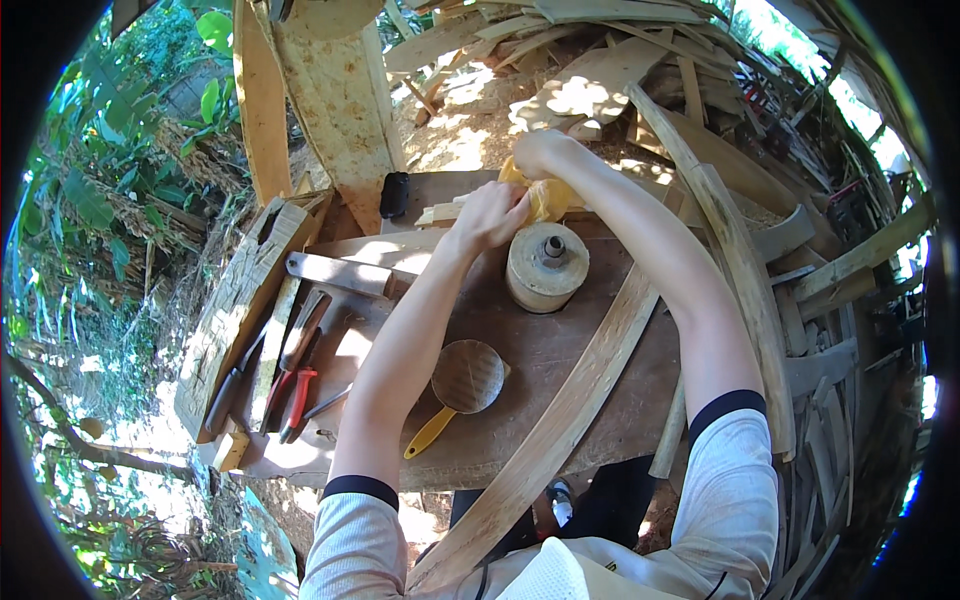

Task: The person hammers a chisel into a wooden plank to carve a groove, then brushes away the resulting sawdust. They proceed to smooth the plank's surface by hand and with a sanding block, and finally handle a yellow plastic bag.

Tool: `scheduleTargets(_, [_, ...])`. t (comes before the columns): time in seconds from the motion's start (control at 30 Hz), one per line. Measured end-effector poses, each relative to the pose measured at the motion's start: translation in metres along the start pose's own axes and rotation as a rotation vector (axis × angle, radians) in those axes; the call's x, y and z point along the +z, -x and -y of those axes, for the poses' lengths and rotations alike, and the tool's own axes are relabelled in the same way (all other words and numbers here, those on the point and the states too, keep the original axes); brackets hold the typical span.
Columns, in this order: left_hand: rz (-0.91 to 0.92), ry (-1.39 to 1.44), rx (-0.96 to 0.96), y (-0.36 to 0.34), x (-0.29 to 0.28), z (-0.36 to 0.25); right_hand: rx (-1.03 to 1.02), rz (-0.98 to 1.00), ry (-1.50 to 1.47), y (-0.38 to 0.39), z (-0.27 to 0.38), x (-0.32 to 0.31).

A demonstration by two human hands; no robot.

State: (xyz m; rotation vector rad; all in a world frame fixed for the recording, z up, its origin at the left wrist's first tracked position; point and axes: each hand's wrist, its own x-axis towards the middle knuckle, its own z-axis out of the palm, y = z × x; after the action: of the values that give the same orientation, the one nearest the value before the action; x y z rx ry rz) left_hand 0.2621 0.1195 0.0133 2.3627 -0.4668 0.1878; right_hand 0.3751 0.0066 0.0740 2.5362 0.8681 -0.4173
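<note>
Both arms reach to the far side of the brown wooden workbench (510,325). My left hand (490,214) is closed on the near left edge of a crumpled yellow cloth or bag (548,200); which of the two I cannot tell. My right hand (548,155), bent at the wrist, is closed at the upper part of the same yellow thing, its fingertips largely hidden. Just nearer than the hands stands a pale, squat cylinder (540,285) with a short metal stub on top. A round, flat-faced tool with a yellow handle (430,432) lies nearer on the bench.
Red-handled pliers (299,402), a dark-handled tool (224,400) and a long flat blade (340,273) lie at left. A black object (395,195) sits at the far edge. One long curved board (560,430) crosses the bench; stacked planks (735,270) crowd the right.
</note>
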Motion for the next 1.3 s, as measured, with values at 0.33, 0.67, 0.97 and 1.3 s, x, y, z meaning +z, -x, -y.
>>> scheduleTargets(0.33, [0.059,-0.007,-0.014,-0.001,0.004,0.017,0.062,-0.029,-0.063,-0.053,-0.001,0.038])
scheduleTargets(0.67, [0.058,-0.042,-0.056,0.007,-0.001,0.031,0.041,0.016,-0.247,-0.065,0.015,0.051])
scheduleTargets(0.97, [0.038,0.006,0.009,-0.006,0.015,0.022,0.135,-0.171,-0.297,-0.064,-0.011,0.077])
scheduleTargets(1.3, [0.008,0.050,0.010,-0.008,0.020,0.012,0.113,0.071,-0.310,-0.065,-0.030,0.080])
